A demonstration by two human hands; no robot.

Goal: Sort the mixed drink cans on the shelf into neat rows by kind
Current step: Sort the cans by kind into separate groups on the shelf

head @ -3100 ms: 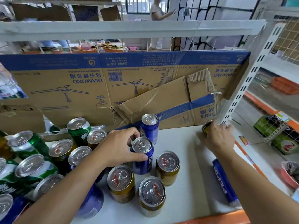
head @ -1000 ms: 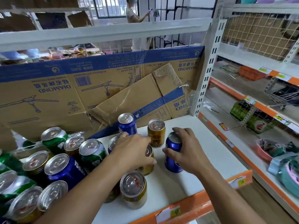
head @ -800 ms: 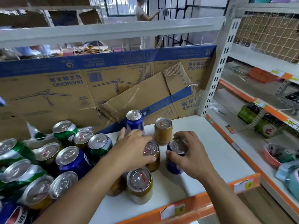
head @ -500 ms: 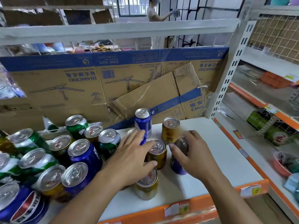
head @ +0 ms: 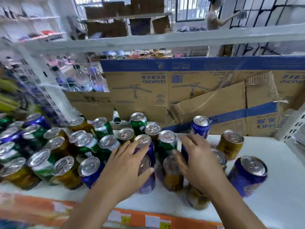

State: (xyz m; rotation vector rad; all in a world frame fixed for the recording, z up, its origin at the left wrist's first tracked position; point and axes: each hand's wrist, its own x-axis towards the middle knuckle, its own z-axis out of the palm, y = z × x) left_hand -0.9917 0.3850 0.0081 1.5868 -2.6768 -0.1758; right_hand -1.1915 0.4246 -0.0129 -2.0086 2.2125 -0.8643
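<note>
Two hands were over the middle of the white shelf [head: 272, 192] at the moment inspected. The left hand [head: 127, 166] lay spread, fingers open, across a blue can [head: 146, 177], thumb at the rim; contact was evident, a closed grip was not. The right hand [head: 196, 161], also open with fingers extended, reached toward a green can [head: 166, 142] and covered part of a gold can [head: 173, 174]; whether it held anything could not be told (motion blur).

The mixed cans [head: 66, 154] stood crowded left of the hands, blue, green and gold together. Right of the hands, a gold can [head: 231, 144] and a blue can [head: 247, 176] stood apart; another blue can [head: 200, 126] stood behind the hands, against the cardboard.

Judgement: each can ought to be gripped round its body and lifted clear, since sliding it through tight neighbours risks toppling them. Bare shelf right of the hands suited new rows.

Flattened cardboard boxes [head: 181, 90] backed the shelf; an orange edge strip [head: 148, 219] ran in front. Beyond, other racks and a person [head: 214, 15] were visible.
</note>
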